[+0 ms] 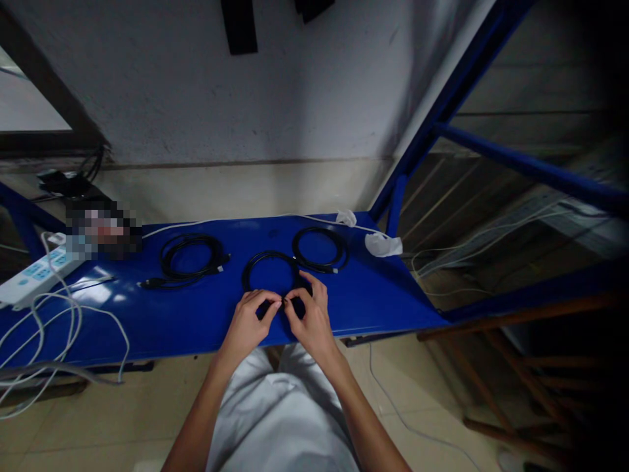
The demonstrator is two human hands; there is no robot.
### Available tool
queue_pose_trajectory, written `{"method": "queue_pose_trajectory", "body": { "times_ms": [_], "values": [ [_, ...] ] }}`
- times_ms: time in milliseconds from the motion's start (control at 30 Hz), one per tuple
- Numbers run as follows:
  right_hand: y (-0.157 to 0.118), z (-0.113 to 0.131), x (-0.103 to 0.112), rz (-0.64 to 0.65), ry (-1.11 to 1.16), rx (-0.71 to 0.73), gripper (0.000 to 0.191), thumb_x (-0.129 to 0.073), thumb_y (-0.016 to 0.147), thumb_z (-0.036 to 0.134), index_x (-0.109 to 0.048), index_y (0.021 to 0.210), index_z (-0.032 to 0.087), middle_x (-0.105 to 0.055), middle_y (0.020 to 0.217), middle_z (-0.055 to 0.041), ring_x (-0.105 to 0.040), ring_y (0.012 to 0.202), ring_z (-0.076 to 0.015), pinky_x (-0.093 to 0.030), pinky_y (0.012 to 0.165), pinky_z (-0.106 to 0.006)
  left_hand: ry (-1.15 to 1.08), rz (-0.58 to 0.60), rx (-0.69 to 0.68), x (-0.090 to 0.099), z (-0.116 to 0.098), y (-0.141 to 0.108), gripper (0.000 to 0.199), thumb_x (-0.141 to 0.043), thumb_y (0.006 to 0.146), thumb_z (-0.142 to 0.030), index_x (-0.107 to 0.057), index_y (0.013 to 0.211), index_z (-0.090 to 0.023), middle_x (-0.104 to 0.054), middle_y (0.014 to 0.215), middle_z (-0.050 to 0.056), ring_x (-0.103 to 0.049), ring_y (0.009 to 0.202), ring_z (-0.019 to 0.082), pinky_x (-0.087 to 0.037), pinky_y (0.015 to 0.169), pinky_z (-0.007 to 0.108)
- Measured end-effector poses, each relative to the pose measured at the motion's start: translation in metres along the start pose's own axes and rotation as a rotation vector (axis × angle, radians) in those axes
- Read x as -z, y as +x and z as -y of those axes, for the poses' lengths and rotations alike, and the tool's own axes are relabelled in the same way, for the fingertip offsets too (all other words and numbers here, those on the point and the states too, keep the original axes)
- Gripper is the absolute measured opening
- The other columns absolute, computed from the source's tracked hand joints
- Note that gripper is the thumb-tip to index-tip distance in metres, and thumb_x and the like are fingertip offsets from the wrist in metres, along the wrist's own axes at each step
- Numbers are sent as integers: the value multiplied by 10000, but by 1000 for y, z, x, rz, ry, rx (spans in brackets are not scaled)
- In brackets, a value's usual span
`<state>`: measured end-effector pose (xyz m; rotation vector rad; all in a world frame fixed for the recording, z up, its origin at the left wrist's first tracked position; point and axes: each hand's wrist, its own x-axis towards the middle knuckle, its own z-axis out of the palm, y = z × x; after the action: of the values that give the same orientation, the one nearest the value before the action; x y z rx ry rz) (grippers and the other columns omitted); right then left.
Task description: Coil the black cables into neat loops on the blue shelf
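Note:
A coiled black cable [269,254] lies on the blue table [196,328] in front of me. At its near side my left hand [251,320] pinches something small and dark with thumb and index finger. My right hand [310,318] meets it there, its thumb and index fingertip pressed together at the same dark spot. The fingertips of both hands nearly touch, and they hide the detail of what is between them. Another black cable coil [191,255] with visible plugs lies to the left, and one more coil [320,248] lies to the right, just behind my right hand.
A white power strip [34,275] and tangled white cables [73,314] occupy the table's left end. Crumpled white pieces [383,245] sit at the back right, near a thin white cable along the wall. Blue frame bars rise on the right, beside a wooden stool [521,387].

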<state>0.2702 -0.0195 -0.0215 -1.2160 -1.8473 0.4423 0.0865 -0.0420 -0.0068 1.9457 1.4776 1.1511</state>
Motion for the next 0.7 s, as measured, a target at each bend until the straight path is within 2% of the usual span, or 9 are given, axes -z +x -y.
{"method": "queue_pose_trajectory", "body": {
  "times_ms": [167, 400, 700],
  "values": [
    [1, 1, 1, -11, 9, 3, 71, -668, 1014, 263, -737, 1026, 252, -584, 1469, -133, -515, 1394, -356, -459, 1166, -616, -45, 10, -65, -2, 3, -3, 116, -658, 1070, -247, -765, 1111, -265, -801, 1219, 55, -742, 1173, 239, -520, 1048, 412],
    [1, 0, 2, -9, 13, 55, 72, -678, 1013, 245, -750, 1017, 253, -640, 1396, -111, -541, 1338, -331, -470, 1131, -561, -152, -4, -33, -1, 2, -1, 149, -647, 1081, -288, -790, 1093, -249, -803, 1120, 67, -757, 1070, 231, -577, 987, 365],
    [1, 0, 5, 29, 20, 75, 97, -670, 1027, 262, -767, 1023, 263, -684, 1367, -104, -581, 1315, -325, -492, 1076, -543, -148, 10, 0, 0, -5, 0, 193, -613, 1092, -328, -785, 1065, -245, -796, 1084, 80, -755, 1040, 242, -594, 970, 367]
  ]
}}
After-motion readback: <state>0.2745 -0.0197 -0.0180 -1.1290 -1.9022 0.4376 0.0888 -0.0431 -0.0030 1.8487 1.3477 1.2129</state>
